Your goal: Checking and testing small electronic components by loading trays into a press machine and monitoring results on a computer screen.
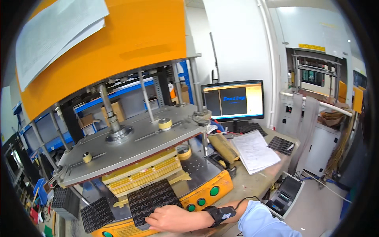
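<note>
My right hand (175, 218) reaches in from the lower right with a dark strap on its wrist. Its fingers are bent together over the near edge of a black panel (152, 195) with a repeated raised pattern. The panel lies at the front of a press, just before its yellow layered fixture (144, 173). The fingertips' underside is hidden. To the left rests another black patterned panel (96, 214), apart from the hand. My left hand is out of view.
The press's grey plate (138, 144) hangs over the fixture. Green buttons (214, 191) sit on the orange front. At right are papers (256, 152), a monitor (233, 100) and more black panels (281, 145). A panel stack (65, 203) stands left; a small printer (284, 196) sits lower right.
</note>
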The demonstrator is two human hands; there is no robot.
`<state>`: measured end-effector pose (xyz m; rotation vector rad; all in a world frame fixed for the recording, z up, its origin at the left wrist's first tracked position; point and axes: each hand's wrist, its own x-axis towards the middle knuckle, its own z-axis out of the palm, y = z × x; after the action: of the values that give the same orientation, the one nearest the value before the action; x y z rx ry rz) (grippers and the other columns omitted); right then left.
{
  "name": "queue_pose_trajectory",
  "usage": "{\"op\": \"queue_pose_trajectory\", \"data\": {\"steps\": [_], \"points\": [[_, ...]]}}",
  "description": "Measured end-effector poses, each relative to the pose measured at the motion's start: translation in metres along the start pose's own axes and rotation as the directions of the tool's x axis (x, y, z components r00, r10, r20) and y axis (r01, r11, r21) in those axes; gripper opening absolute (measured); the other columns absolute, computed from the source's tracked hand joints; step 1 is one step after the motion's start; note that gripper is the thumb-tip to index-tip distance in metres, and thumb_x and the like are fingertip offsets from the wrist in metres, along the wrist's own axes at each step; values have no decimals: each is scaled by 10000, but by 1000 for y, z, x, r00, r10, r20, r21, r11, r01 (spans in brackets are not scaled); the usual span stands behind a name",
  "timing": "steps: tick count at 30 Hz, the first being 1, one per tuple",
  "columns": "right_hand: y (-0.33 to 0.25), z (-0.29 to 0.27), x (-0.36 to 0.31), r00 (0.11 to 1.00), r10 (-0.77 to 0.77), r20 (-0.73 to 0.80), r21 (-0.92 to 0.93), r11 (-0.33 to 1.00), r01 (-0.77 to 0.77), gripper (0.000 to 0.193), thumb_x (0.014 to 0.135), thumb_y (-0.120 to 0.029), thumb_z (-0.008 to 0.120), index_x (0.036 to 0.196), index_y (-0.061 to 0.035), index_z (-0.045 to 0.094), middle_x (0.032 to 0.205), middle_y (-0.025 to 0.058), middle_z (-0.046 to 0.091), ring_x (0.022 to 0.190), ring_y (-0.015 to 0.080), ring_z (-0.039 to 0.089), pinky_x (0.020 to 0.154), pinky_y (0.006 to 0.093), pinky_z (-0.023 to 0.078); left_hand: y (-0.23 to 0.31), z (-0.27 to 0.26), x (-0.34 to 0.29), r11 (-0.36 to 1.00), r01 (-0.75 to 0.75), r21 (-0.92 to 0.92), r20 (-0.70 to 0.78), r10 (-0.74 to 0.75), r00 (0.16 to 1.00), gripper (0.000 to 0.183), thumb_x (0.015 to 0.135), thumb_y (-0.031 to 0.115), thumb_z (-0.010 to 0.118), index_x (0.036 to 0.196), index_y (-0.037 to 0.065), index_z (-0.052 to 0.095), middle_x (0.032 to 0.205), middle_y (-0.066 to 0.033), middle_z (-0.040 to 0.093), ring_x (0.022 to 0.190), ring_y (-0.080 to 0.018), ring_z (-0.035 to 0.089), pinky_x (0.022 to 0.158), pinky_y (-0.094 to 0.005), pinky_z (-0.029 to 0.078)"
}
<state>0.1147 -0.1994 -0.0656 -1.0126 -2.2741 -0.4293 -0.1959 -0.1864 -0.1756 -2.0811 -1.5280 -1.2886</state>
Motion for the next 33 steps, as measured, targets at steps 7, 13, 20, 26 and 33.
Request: {"op": "queue_pose_trajectory", "data": {"steps": [7, 13, 20, 26, 33], "points": [[-7, -15, 2, 998, -35, -56, -26, 999, 34, 233, 871, -299, 644, 796, -101, 549, 709, 64, 569, 696, 246, 590, 607, 352, 474, 8, 5, -5, 971, 172, -165, -18, -177, 984, 265, 985, 258, 606, 1035, -3, 610, 997, -194, 604, 898, -337, 573, 832, -445, 482], [-9, -17, 3, 996, -48, -71, -17, 999, 47, 239, 869, -295, 645, 782, -98, 539, 691, 63, 560, 678, 241, 592, 577, 351, 475, -68, 48, -55, 545, 565, -619, 316, -486, 815, 252, 1035, 301, 535, 1102, 64, 588, 760, -29, 546, 568, -92, 461, 531, -225, 463], [8, -13, 4, 995, -55, -83, 129, 990, 65, 226, 892, -281, 660, 913, -69, 583, 808, 64, 619, 786, 237, 628, 673, 354, 504, -40, 32, -43, 531, 614, -584, 361, -507, 783, 258, 1055, 350, 459, 1098, 116, 558, 696, -24, 519, 507, -92, 457, 459, -229, 450], [30, -64, 6, 982, -12, -189, 137, 990, 39, 268, 938, -283, 647, 1063, -47, 651, 947, 73, 663, 883, 248, 640, 775, 356, 501, -38, 30, -39, 547, 600, -583, 362, -486, 795, 205, 1044, 308, 503, 1074, 113, 557, 701, -33, 542, 492, -97, 464, 426, -221, 425], [65, -96, 3, 992, 68, -109, 189, 981, -47, 340, 927, -257, 680, 1175, -28, 642, 1099, 119, 675, 1017, 283, 650, 861, 370, 527, -41, 32, -38, 781, 411, -470, 196, -362, 911, 206, 1033, 250, 537, 1058, 45, 544, 827, -61, 575, 721, -127, 539, 593, -257, 475]]}}
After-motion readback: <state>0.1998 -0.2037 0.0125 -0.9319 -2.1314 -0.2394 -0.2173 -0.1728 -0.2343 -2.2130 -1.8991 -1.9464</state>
